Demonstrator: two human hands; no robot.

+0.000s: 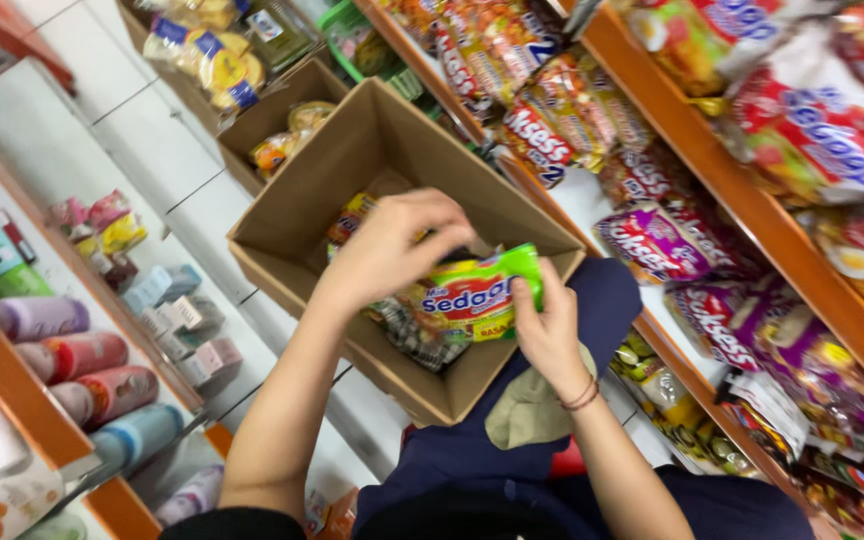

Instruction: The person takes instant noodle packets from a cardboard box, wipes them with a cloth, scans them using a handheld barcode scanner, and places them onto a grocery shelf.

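Note:
An open cardboard box [282, 235] rests on the floor and against my knee, with several snack packets inside. My left hand [392, 245] reaches down into the box, fingers curled over the packets. My right hand [549, 330] grips the edge of a green and yellow noodle packet [477, 295] held over the box's near corner. Both hands touch that packet stack. More packets [407, 330] lie under it inside the box.
Orange shelves [752, 215] on the right hold many bright noodle packets [667, 240]. A second cardboard box [282, 105] with packets stands behind the first. Left shelves carry tubes and bottles [82, 355]. White floor tiles [152, 150] lie between them.

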